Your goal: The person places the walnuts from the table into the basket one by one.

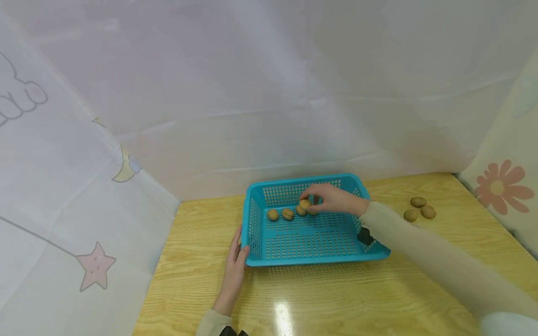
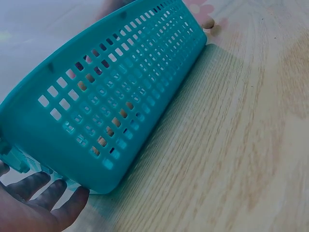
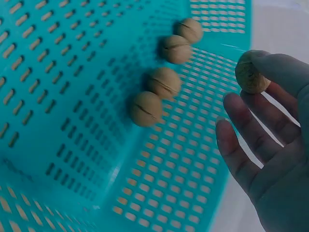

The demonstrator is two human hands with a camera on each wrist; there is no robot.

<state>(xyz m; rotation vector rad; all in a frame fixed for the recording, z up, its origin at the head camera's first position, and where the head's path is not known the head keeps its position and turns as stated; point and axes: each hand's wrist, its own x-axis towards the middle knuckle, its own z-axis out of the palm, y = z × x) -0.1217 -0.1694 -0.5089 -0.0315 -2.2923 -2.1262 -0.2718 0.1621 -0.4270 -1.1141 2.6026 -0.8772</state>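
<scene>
A blue plastic basket with slotted walls stands on the wooden table. My left hand holds its left end, the thumb over the rim and the fingers along the outer wall. In the left wrist view those fingers lie against the basket's end below the rim. Above the basket's floor my right hand pinches a walnut between thumb and fingers, the other fingers spread apart. Several walnuts lie in a row in the basket, near its far wall; the right hand partly hides them in the head view.
Three more walnuts lie together on the table, right of the basket. White printed cloth hangs behind the table and along both sides. The right forearm reaches across the basket's right end.
</scene>
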